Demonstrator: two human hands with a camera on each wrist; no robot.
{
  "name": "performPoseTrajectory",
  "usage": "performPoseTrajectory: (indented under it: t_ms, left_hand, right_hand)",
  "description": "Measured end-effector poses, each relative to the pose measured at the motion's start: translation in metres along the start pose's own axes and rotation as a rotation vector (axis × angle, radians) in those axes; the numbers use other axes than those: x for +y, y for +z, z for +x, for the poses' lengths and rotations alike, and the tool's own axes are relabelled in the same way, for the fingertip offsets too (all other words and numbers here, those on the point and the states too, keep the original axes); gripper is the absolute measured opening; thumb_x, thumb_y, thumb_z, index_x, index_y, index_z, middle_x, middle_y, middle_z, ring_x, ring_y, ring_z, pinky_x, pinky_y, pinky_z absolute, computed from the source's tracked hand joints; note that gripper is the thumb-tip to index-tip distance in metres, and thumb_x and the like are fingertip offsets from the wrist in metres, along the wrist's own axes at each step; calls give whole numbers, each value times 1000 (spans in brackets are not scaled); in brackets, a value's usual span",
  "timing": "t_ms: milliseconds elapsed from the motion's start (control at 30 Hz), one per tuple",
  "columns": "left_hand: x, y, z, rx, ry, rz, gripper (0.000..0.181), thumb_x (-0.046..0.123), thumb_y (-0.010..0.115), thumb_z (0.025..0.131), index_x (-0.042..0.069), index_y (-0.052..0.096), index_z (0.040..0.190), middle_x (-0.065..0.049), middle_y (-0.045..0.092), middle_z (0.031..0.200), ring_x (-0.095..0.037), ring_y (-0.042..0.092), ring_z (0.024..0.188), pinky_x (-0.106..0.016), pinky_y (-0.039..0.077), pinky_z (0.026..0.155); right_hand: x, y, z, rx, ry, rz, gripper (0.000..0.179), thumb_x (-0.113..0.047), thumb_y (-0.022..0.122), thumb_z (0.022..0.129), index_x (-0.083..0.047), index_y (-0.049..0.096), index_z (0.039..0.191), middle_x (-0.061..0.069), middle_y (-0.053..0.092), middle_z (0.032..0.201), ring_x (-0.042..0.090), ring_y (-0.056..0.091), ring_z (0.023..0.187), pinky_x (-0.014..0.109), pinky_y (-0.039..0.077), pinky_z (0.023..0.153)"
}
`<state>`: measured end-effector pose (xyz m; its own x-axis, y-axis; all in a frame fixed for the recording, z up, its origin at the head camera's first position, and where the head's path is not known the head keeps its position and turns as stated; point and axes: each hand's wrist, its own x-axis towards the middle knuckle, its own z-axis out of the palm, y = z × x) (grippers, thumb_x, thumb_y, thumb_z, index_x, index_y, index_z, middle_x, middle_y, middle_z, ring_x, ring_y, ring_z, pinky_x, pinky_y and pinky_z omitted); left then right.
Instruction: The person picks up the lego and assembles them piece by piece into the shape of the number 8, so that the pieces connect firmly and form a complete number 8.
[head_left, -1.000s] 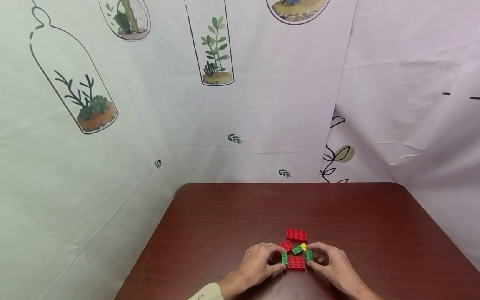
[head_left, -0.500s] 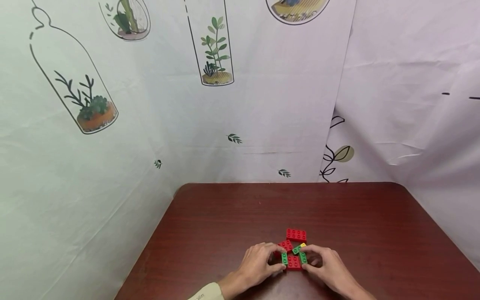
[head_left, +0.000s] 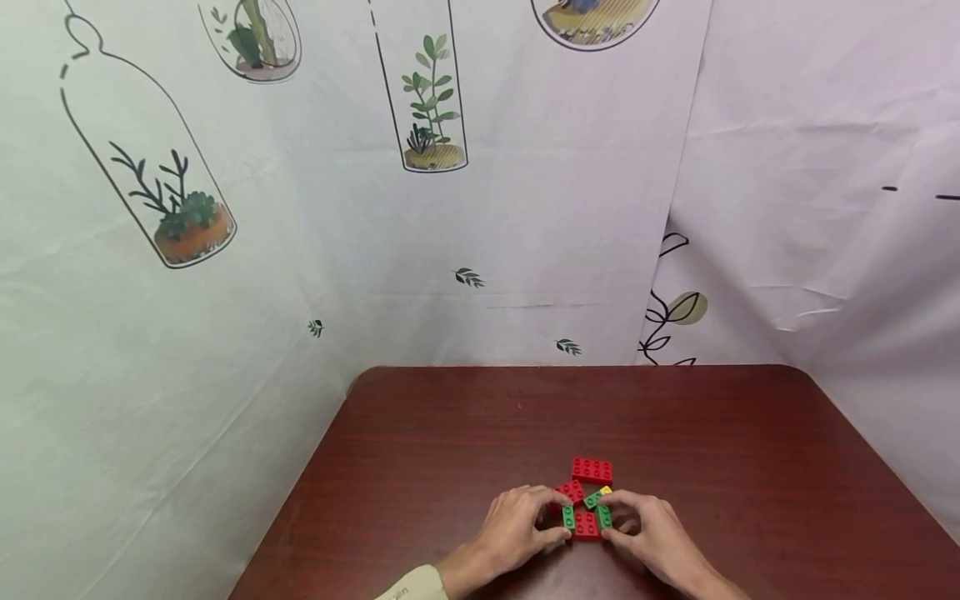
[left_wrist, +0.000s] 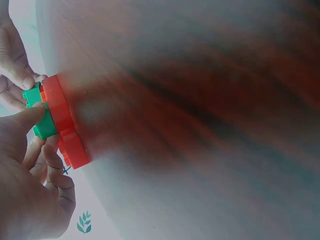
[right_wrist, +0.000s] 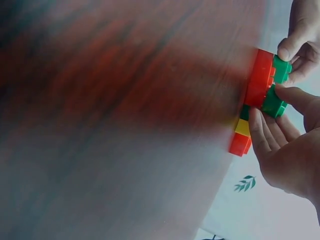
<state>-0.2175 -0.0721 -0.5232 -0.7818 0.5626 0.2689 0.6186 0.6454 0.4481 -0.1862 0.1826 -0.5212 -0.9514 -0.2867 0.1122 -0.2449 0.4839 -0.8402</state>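
Note:
Near the front of the table, my left hand [head_left: 519, 527] pinches a green toy building brick [head_left: 568, 518] at the left end of a red brick [head_left: 587, 526]. Thumb and fingers of my right hand [head_left: 651, 533] grip a second green brick [head_left: 604, 518] at the red brick's right end. In the right wrist view that green brick [right_wrist: 273, 103] sits against the red brick's [right_wrist: 259, 77] studded top; whether it is pressed fully down I cannot tell. Red studs show between the two green bricks. The left wrist view has the left-hand green brick [left_wrist: 46, 122] under the thumb.
Just behind lie another red brick [head_left: 573, 490], a small green brick [head_left: 593, 501] beside a yellow one [head_left: 606, 492], and a further red brick [head_left: 592, 471]. The dark wooden table [head_left: 420, 442] meets a printed white sheet [head_left: 517, 250] at its back edge.
My right hand has moved left, bringing its green brick from beside the red brick to over its right end. The left hand and the bricks behind stay where they were.

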Motion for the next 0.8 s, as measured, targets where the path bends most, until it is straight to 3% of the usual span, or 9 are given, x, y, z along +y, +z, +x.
performPoseTrajectory:
  t_ms: [800]
  left_hand:
    - [-1,1,-1,27,24,17,31,35,88,89,27,79,117,16,66,90,6,41,67,-16,35,56]
  right_hand:
    - [2,0,6,12,-125,-62,32,0,87,81,0,78,112,6,78,95,5,71,73,26,57,63]
